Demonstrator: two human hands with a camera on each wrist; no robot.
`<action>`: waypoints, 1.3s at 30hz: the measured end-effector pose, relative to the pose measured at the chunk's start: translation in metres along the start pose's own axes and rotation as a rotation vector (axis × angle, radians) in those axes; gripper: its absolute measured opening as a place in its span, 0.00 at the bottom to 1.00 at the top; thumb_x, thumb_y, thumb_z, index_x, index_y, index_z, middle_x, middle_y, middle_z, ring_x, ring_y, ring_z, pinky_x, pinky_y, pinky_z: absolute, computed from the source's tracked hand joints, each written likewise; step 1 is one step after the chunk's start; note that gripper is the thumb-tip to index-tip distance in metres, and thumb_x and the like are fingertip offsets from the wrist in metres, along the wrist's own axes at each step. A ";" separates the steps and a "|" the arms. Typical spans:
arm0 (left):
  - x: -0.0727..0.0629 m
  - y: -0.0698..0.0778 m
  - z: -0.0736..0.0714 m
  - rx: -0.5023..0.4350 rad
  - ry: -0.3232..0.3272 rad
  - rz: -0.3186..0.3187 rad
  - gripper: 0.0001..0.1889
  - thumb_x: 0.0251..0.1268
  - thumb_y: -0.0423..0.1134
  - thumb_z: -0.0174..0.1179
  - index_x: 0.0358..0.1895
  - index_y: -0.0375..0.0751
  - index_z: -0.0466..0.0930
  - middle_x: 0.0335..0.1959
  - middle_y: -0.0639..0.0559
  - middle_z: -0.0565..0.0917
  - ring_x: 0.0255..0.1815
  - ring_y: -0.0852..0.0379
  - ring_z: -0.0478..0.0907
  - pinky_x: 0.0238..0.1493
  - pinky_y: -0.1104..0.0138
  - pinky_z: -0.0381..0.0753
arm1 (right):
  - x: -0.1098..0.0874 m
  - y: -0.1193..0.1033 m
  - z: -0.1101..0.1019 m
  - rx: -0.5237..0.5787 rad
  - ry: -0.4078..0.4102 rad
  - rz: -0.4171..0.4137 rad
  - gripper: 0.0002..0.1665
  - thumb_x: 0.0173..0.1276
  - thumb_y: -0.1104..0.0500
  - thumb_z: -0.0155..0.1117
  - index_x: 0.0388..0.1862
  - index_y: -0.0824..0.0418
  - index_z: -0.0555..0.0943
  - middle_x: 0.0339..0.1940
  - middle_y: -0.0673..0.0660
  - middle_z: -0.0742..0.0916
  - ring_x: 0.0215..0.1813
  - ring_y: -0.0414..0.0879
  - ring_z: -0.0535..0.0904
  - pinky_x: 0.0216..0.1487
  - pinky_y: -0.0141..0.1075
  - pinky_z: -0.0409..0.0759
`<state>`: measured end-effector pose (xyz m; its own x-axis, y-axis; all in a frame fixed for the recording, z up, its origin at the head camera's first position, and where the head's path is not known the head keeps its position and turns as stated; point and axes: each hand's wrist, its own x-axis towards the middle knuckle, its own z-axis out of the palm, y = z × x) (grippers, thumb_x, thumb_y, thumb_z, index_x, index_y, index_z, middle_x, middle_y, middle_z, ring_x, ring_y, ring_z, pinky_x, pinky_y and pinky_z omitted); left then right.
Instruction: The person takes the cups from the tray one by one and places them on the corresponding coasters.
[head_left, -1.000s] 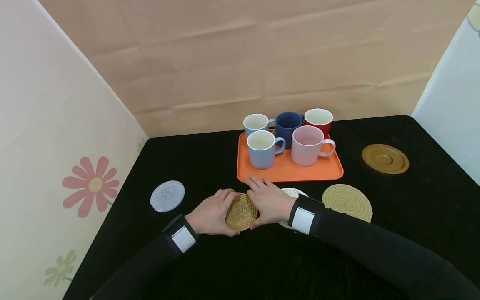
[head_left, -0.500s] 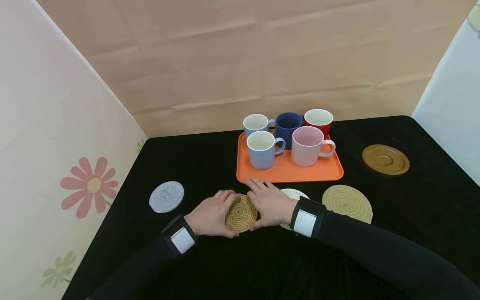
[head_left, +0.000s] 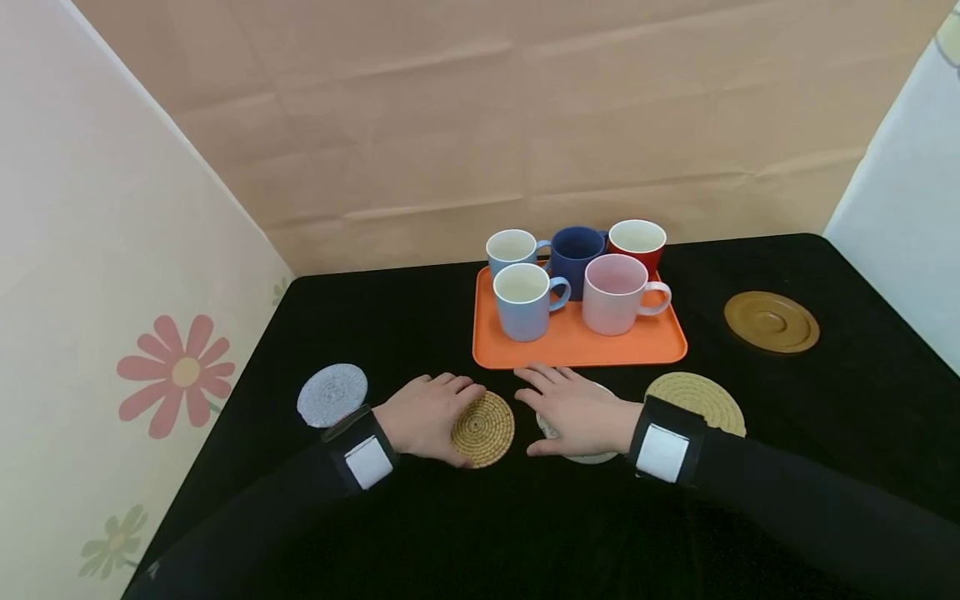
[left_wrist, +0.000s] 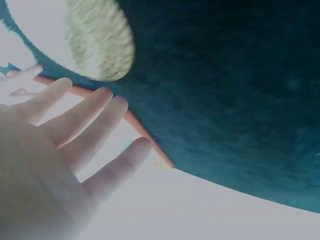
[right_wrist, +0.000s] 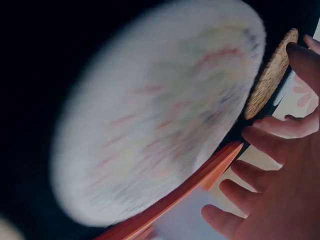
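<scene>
A round tan woven coaster (head_left: 483, 429) lies on the black table in front of me. My left hand (head_left: 433, 419) is at its left edge, fingers loosely spread; in the left wrist view the fingers extend beside the woven coaster (left_wrist: 102, 47), not wrapped round it. My right hand (head_left: 581, 412) is apart from that coaster, hovering over a round white coaster that it partly hides. In the right wrist view this white coaster (right_wrist: 165, 115) shows a blurred, colourful pattern, and the right fingers (right_wrist: 250, 145) spread out past it, holding nothing.
Behind the hands, an orange tray (head_left: 491, 342) carries several mugs, including a pink mug (head_left: 611, 304) and a dark blue mug (head_left: 573, 258). A pale blue coaster (head_left: 332, 396) lies left; a straw coaster (head_left: 701, 396) and brown wooden coaster (head_left: 772, 321) lie right.
My right hand has come away from the tan woven coaster and shifted right, over the white coaster. The left hand's fingers have loosened a little at the tan coaster's edge.
</scene>
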<state>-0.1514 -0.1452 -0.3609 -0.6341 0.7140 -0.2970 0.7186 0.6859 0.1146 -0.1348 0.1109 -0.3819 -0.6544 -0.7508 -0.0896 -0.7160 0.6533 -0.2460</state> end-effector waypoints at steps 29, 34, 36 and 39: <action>0.100 0.066 -0.025 0.038 0.120 0.181 0.42 0.59 0.69 0.57 0.73 0.50 0.62 0.71 0.53 0.66 0.68 0.56 0.63 0.67 0.64 0.62 | -0.143 0.151 -0.020 -0.129 0.285 0.402 0.31 0.64 0.48 0.69 0.56 0.69 0.77 0.63 0.74 0.71 0.60 0.70 0.69 0.55 0.64 0.69; 0.113 0.074 -0.030 0.025 0.150 0.181 0.42 0.59 0.69 0.56 0.73 0.51 0.60 0.71 0.54 0.65 0.68 0.57 0.63 0.67 0.64 0.63 | -0.151 0.178 -0.019 -0.138 0.303 0.542 0.38 0.65 0.43 0.66 0.57 0.75 0.73 0.61 0.78 0.69 0.59 0.75 0.66 0.54 0.68 0.67; 0.117 0.077 -0.032 0.018 0.161 0.181 0.43 0.59 0.69 0.56 0.73 0.52 0.60 0.71 0.54 0.64 0.68 0.57 0.62 0.66 0.64 0.64 | -0.152 0.187 -0.018 -0.116 0.309 0.595 0.43 0.66 0.39 0.63 0.57 0.77 0.71 0.61 0.79 0.68 0.60 0.76 0.64 0.54 0.69 0.66; 0.123 0.082 -0.038 0.014 0.167 0.180 0.43 0.59 0.69 0.56 0.74 0.52 0.59 0.72 0.53 0.63 0.69 0.57 0.61 0.65 0.64 0.66 | -0.152 0.195 -0.018 -0.068 0.311 0.669 0.49 0.65 0.33 0.59 0.60 0.78 0.68 0.63 0.80 0.64 0.61 0.77 0.59 0.53 0.71 0.64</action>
<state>-0.1812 0.0048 -0.3525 -0.5326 0.8389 -0.1119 0.8278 0.5439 0.1377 -0.1798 0.3545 -0.3987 -0.9876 -0.1344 0.0807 -0.1467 0.9739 -0.1730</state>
